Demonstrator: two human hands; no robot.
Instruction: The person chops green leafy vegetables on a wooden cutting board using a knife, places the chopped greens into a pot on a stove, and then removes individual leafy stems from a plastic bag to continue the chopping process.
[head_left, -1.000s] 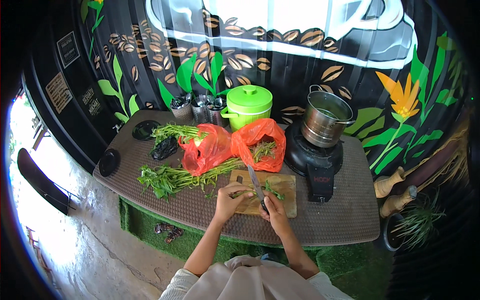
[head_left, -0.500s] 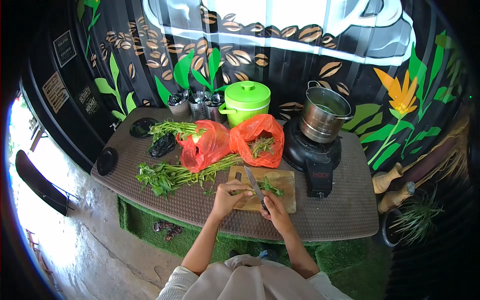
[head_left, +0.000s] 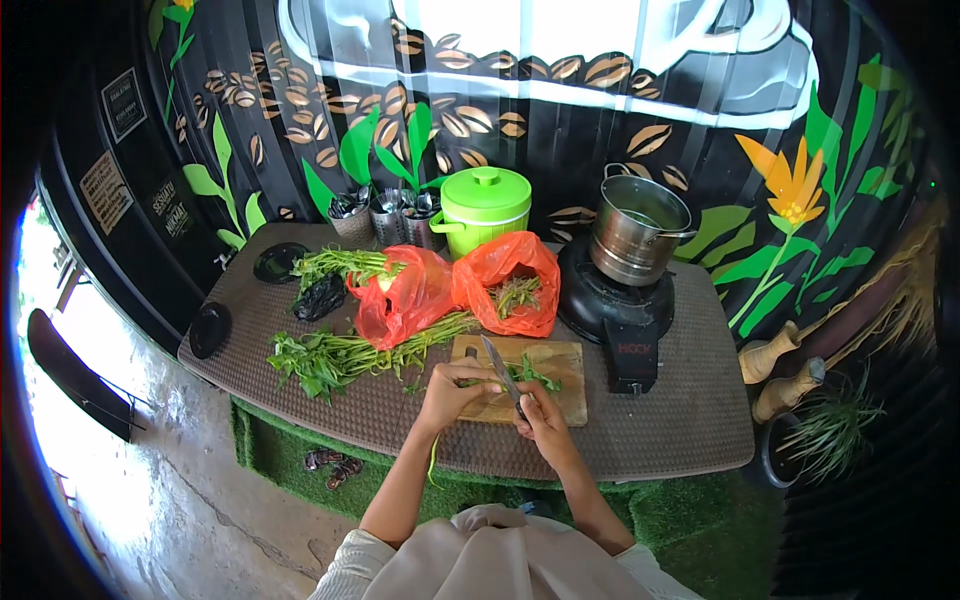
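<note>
My left hand (head_left: 455,393) pinches a green leafy-vegetable stem (head_left: 433,466), whose thin tail hangs down beside my wrist past the table edge. In my right hand (head_left: 545,420) is a knife (head_left: 501,366), its dark handle in my grip and its blade pointing up and away to the left, close to my left fingertips. Both hands are over the near part of a wooden cutting board (head_left: 566,403). Cut green pieces (head_left: 540,373) lie on the board behind the knife. Left of the board spreads a bunch of long-stemmed leafy greens (head_left: 330,358).
Two red plastic bags (head_left: 405,310) with vegetables stand behind the board. Farther back are a green lidded container (head_left: 485,215) and cutlery holders (head_left: 352,225). A steel pot (head_left: 635,230) sits on a black stove (head_left: 632,355) at right. Black plates (head_left: 210,330) lie at left.
The whole view has shifted slightly. The stem's hanging tail shows more clearly beside my left wrist. Both hands keep nearly the same pose, with the knife still by the left fingers.
</note>
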